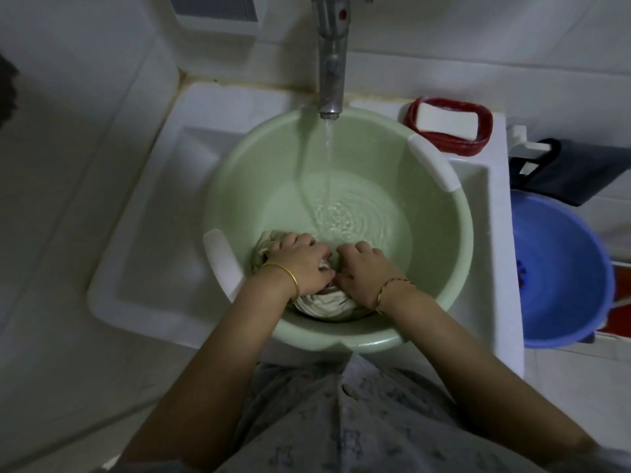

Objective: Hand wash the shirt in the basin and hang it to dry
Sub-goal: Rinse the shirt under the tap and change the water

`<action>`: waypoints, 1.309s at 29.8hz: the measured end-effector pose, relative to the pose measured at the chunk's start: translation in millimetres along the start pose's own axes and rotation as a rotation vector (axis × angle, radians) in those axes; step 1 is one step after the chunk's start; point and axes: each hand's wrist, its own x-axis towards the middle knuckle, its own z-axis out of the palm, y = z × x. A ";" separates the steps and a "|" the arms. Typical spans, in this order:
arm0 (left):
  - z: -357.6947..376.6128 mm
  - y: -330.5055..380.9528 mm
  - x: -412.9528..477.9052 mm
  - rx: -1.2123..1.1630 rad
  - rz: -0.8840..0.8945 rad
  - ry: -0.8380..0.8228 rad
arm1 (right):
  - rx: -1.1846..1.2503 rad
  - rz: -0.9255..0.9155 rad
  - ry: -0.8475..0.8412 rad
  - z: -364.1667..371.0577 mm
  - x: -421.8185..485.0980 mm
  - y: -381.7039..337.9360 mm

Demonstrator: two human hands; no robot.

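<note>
A pale green basin (440, 240) with white handles sits in a white sink (146, 233). Water runs from the metal tap (331, 63) into the basin. A bunched, wet, beige shirt (327, 303) lies at the near side of the basin. My left hand (300, 264) grips the shirt's left part, fingers curled into the cloth. Close beside it on the right, my right hand (365, 271) has its fingers curled down onto the shirt. Much of the shirt is hidden under both hands.
A red soap dish (478, 138) holding a white bar of soap (444, 121) stands on the sink's back right corner. A blue bucket (563, 268) is on the floor to the right, with a dark bag (580, 172) hanging above it. White tiled walls surround the sink.
</note>
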 end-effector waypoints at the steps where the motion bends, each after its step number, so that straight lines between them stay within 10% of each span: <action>1: -0.4 0.5 -0.1 -0.002 -0.001 -0.005 | 0.000 -0.001 -0.002 0.2 0.2 0.4; 39: -1.8 2.0 0.1 0.019 -0.010 -0.035 | -0.002 0.000 -0.026 -0.9 0.0 0.5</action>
